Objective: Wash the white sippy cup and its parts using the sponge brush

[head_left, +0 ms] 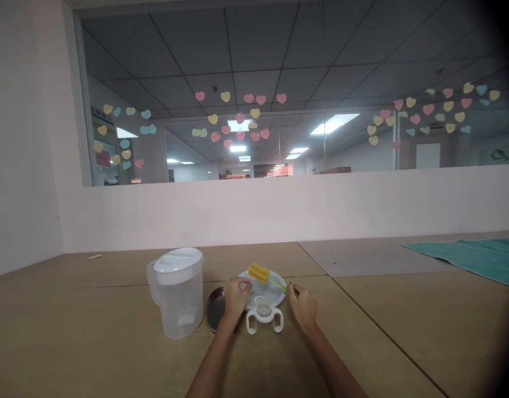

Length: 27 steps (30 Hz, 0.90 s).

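My right hand (304, 305) is closed round the thin green handle of a sponge brush (259, 273). Its yellow sponge head points left, over the far part of a pale plate (278, 277). My left hand (236, 296) is at the plate's left side, thumb and fingers pinched together; whatever they hold is too small and pale to make out. Between my hands, at the plate's near edge, is a white plastic piece (265, 317) with a round middle and two curved arms. A dark round pan (215, 310) lies left of my left hand, partly hidden by it.
A clear plastic pitcher (182, 304) with a white lid stands upright left of the pan. At the far right lies a teal cloth (478, 254). A small flat piece (95, 256) rests near the wall. Seams cross the wooden tabletop (92, 342), and a window wall rises behind.
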Tool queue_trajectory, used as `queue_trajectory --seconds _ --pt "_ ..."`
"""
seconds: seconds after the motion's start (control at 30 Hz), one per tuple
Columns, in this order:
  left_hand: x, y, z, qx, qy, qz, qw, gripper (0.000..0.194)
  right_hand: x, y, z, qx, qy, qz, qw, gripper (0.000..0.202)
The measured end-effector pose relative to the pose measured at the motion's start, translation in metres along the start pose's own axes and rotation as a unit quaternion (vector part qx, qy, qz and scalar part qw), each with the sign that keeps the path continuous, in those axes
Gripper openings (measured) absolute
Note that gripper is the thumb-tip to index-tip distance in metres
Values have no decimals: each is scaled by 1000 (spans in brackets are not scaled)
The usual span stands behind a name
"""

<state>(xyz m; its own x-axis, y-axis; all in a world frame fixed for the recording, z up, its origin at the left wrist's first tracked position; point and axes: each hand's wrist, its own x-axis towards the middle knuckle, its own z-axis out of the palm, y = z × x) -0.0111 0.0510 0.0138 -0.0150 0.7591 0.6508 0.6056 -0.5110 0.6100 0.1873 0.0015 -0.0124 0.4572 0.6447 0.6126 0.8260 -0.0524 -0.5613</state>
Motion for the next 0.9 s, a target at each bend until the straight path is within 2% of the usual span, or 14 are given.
queue_trajectory --seconds 0.17,0.43,0.6,0.7,0.77,0.9 --pt "-19 9 -10 -6 43 44 998 14 -1 -3 -3 39 23 -2 999 49" --pt "-37 7 -16 50 37 123 990 15 -4 -4 -5 98 30 -69 992 61" --pt "-40 -1 -14 105 97 172 975 29 -5 -2 -1 96 35 -81 991 60" --pt "-39 -4 -14 121 129 184 967 29 -4 -1 1 89 45 -81 992 58" --pt "-38 -5 -15 118 130 186 967 31 -4 0 1 80 56 -91 991 57" --pt "-38 -5 -17 121 116 180 969 47 -4 3 5 38 111 -146 982 54"
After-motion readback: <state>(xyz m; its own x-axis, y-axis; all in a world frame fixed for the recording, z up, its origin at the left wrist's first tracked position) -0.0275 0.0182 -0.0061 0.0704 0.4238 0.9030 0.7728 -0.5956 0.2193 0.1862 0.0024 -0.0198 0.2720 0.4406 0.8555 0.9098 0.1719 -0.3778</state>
